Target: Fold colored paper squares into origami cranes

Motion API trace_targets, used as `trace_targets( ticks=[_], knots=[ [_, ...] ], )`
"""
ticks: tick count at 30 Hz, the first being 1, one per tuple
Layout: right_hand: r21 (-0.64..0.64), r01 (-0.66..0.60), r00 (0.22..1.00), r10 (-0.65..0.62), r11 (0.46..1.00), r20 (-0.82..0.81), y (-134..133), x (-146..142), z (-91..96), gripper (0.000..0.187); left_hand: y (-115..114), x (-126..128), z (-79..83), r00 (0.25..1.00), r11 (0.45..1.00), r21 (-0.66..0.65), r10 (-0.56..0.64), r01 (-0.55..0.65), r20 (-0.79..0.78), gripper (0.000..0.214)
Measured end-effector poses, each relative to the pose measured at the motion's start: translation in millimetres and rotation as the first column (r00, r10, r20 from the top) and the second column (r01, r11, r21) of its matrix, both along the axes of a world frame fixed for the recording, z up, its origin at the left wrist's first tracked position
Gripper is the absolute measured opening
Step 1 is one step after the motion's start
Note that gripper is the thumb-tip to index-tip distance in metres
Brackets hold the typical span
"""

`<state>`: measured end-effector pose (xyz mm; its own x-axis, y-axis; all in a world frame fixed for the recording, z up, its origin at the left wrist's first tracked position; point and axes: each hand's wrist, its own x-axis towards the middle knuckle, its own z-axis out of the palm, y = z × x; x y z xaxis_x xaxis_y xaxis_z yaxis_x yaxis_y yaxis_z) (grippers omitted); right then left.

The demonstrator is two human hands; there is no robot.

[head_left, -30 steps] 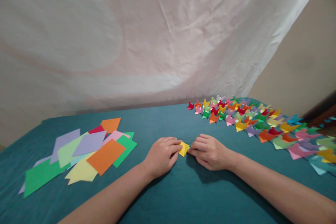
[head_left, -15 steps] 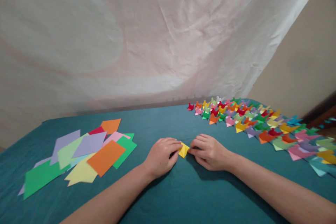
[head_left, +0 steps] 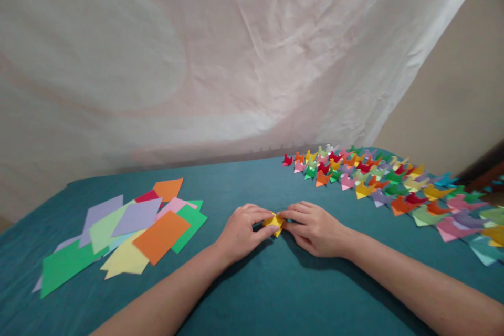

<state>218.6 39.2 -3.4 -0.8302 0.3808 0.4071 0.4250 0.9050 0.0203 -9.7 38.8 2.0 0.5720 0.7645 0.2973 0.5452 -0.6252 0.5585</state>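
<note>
The folded yellow paper (head_left: 277, 224) sits on the counter (head_left: 236, 184) between the two hands and is the landmark here. The left hand (head_left: 246, 233) pinches it from its left side, thumb on the near face and fingers over the top; the right hand (head_left: 313, 228) has its fingertips closed on its right edge, though the exact contact underneath is hidden. Being small, layered paper, it should be very light, crisp along its creases, and easy to crush or tear; a gentle fingertip hold on opposite edges looks best, leaving the middle unpressed. Well to the left of the yellow paper lies an overlapping spread of loose coloured sheets (head_left: 162, 237). To its right and farther back stand rows of folded paper birds (head_left: 365, 190). Beyond it, behind the counter, hangs a wrinkled pale sheet (head_left: 236, 63).
</note>
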Motion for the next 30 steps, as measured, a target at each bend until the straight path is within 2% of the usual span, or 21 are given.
trace_targets(
  ticks=[16,23,30],
  knots=[
    [-0.019,0.017,0.999,-0.018,1.000,-0.031,-0.8,-0.9,-1.6,0.025,-1.1,1.3,0.6,0.999,0.999,0.016,0.031,-0.031,-0.028,0.030],
    [-0.034,0.020,1.000,-0.021,0.999,-0.021,-0.9,-1.7,-2.9,0.029,1.1,2.9,-2.3,0.998,0.998,0.007,0.059,-0.059,-0.025,0.021],
    [-0.051,-0.001,0.996,-0.003,0.999,-0.088,-2.1,-2.0,-3.1,0.030,3.6,8.8,-6.8,0.991,0.992,0.021,0.129,-0.128,-0.044,0.023]
  ],
)
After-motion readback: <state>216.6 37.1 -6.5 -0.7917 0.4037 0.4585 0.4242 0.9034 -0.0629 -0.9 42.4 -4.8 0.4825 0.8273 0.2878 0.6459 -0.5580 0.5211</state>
